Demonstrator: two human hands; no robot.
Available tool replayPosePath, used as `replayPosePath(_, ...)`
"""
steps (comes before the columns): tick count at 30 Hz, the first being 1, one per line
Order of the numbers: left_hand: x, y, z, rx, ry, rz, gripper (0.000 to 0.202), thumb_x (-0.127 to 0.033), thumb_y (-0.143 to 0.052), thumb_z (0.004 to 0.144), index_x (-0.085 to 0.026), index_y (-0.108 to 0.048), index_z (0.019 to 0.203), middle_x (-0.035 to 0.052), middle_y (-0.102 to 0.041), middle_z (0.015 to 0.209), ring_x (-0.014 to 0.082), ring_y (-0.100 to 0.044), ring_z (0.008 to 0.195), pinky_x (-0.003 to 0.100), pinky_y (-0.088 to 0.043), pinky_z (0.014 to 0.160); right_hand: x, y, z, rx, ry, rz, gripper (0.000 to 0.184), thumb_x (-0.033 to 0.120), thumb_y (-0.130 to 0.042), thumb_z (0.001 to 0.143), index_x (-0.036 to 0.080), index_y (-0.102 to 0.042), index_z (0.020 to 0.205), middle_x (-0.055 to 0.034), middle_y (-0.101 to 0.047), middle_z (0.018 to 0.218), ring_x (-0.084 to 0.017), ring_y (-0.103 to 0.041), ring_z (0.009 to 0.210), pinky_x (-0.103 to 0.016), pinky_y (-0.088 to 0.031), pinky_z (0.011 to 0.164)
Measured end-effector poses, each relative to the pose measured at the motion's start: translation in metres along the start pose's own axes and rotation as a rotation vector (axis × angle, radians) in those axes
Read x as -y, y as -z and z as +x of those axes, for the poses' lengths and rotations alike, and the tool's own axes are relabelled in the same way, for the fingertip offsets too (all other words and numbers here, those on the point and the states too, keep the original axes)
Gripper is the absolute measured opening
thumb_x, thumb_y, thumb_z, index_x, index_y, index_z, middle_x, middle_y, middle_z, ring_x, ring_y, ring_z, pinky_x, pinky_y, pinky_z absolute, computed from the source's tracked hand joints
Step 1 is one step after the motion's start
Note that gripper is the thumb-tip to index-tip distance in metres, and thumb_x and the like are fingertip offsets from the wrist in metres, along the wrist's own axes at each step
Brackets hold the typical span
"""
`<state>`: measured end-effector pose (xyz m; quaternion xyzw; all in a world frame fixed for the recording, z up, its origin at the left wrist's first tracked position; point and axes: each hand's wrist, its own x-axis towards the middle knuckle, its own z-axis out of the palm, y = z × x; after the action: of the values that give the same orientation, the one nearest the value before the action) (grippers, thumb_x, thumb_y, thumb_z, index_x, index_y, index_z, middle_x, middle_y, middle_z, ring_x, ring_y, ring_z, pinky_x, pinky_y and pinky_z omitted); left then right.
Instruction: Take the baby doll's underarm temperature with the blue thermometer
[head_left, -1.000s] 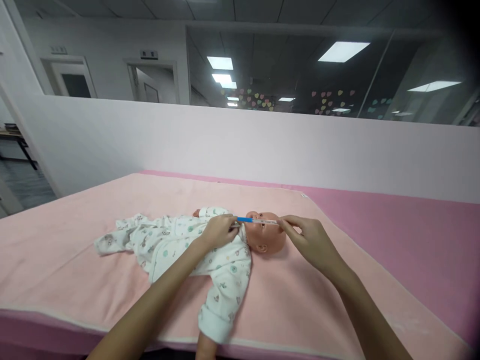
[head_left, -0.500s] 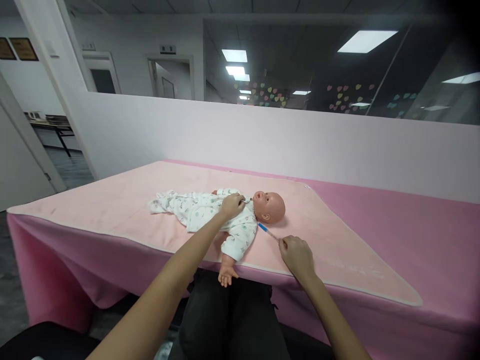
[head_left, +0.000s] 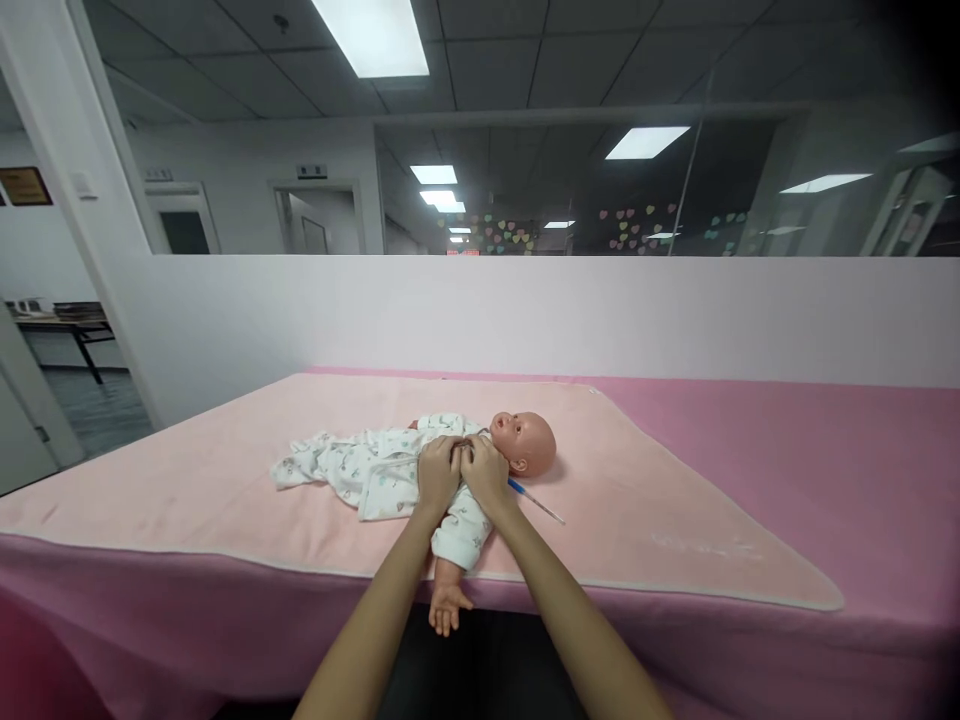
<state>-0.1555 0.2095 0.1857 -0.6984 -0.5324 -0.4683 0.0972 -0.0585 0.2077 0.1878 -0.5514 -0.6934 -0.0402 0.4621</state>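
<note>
Our left hand [head_left: 438, 478] and right hand [head_left: 486, 474] curl together on the shirt [head_left: 394, 490]; we cannot tell what they grasp | doll [head_left: 531, 446]: face-up on blanket [head_left: 652, 490] | stick [head_left: 535, 501]: just beside doll

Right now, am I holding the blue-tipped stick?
No, the stick lies on the blanket, while both hands are on the doll.

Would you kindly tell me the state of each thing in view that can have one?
Peach blanket: spread out, slightly creased.
Doll: on its back, dressed, near arm past the blanket's edge.
Left hand: curled over the doll's front; grip unclear.
Right hand: curled beside it, nearer the doll's head; grip unclear.
Blue-ended stick: lying on the blanket, not held.
Large ceiling light: lit.
Background door: appears open.
</note>
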Motion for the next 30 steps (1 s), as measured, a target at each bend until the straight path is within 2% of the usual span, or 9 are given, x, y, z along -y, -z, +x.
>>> replayPosePath(3,-0.003,0.002,-0.007,-0.027,0.005,0.056,0.023,-0.023,-0.035,0.081,-0.020,-0.056,0.086,0.0028,-0.060,0.083,0.0159,-0.051,0.081,0.029,-0.035,0.075,-0.005,-0.010,0.000,-0.030,0.017,0.042,0.022,0.022,-0.039,0.079,0.020,-0.059,0.087,-0.0030,-0.060,0.084,-0.013,-0.054,0.077,-0.021,-0.035,0.067)
replayPosePath(7,-0.010,0.006,-0.007,-0.012,-0.003,0.121,0.023,-0.026,-0.034,0.082,-0.019,-0.056,0.087,0.0036,-0.059,0.085,0.0174,-0.051,0.083,0.030,-0.033,0.075,-0.015,-0.006,-0.005,-0.014,0.087,0.109,0.020,0.024,-0.041,0.078,0.020,-0.058,0.087,-0.0026,-0.058,0.085,-0.013,-0.053,0.080,-0.021,-0.036,0.070)
replayPosePath(15,-0.015,0.010,-0.005,0.008,0.058,0.153,0.027,-0.027,-0.031,0.083,-0.019,-0.054,0.094,0.0048,-0.059,0.092,0.0171,-0.049,0.089,0.030,-0.032,0.080,-0.017,-0.010,-0.005,-0.077,0.041,0.213,0.027,0.022,-0.028,0.085,0.016,-0.054,0.089,-0.0054,-0.059,0.087,-0.014,-0.053,0.084,-0.023,-0.037,0.075)
replayPosePath(20,-0.018,0.011,-0.005,0.050,0.039,0.224,0.028,-0.029,-0.034,0.081,-0.019,-0.053,0.099,0.0062,-0.058,0.095,0.0193,-0.047,0.091,0.032,-0.030,0.081,-0.016,-0.010,-0.007,-0.087,0.032,0.231,0.026,0.023,-0.028,0.085,0.017,-0.053,0.091,-0.0055,-0.059,0.089,-0.014,-0.053,0.084,-0.023,-0.038,0.074)
replayPosePath(26,-0.017,0.008,-0.004,0.084,0.028,0.271,0.033,-0.032,-0.036,0.080,-0.025,-0.051,0.109,0.0053,-0.056,0.093,0.0195,-0.047,0.090,0.034,-0.027,0.079,-0.015,-0.009,-0.006,-0.086,-0.003,0.232,0.025,0.024,-0.031,0.084,0.017,-0.054,0.089,-0.0048,-0.059,0.087,-0.014,-0.053,0.082,-0.023,-0.037,0.073)
replayPosePath(30,-0.012,0.006,-0.002,0.127,0.051,0.277,0.032,-0.037,-0.032,0.082,-0.026,-0.054,0.103,0.0047,-0.056,0.090,0.0193,-0.048,0.087,0.033,-0.027,0.075,-0.015,-0.009,-0.005,-0.088,0.001,0.227,0.024,0.024,-0.033,0.083,0.018,-0.056,0.086,-0.0041,-0.059,0.087,-0.014,-0.053,0.083,-0.023,-0.037,0.073)
